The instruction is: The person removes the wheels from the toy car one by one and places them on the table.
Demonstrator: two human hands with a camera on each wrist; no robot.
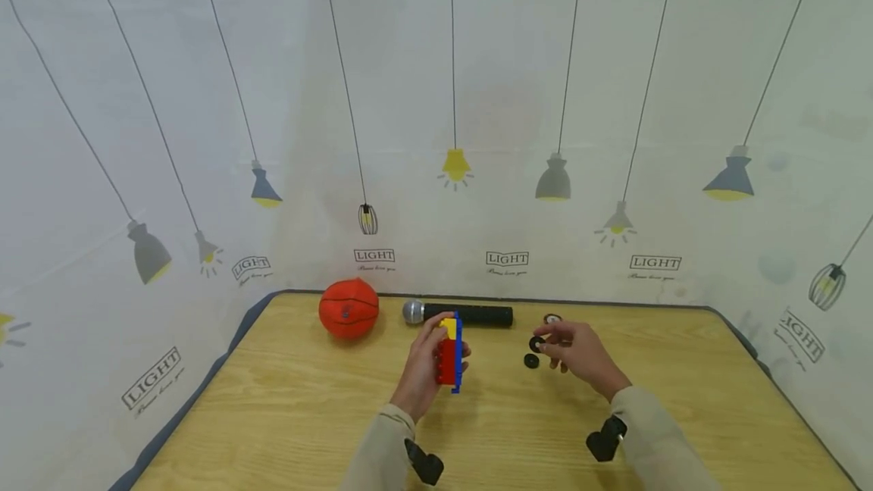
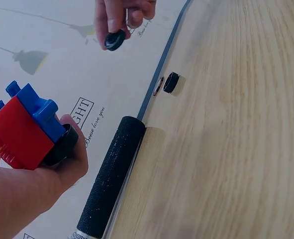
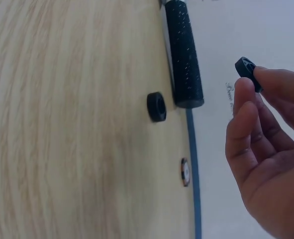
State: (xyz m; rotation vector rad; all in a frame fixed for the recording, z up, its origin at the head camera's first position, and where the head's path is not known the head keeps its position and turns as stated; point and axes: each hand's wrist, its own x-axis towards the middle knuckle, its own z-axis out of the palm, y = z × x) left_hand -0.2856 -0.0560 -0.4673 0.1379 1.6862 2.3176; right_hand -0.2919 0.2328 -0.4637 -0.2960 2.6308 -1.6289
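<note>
My left hand [image 1: 417, 376] holds a toy vehicle of red, yellow and blue building bricks [image 1: 447, 361] above the table, turned on its side. One black wheel [image 2: 64, 144] shows against the blue part in the left wrist view, by the fingers; the vehicle's other wheel places are hidden. To the right, my right hand [image 1: 585, 354] pinches a small black toy wheel [image 3: 247, 72] between thumb and fingertips, raised off the table. A second loose black wheel [image 3: 156, 107] lies on the wood below it. The two hands are apart.
A black microphone [image 1: 474, 315] with a silver head lies along the table's back edge, behind the left hand. Left of it sits a red ball [image 1: 348, 311] with dark lines. A small round disc [image 3: 185, 172] lies near the back edge. Printed cloth walls surround the wooden table [image 1: 307, 423].
</note>
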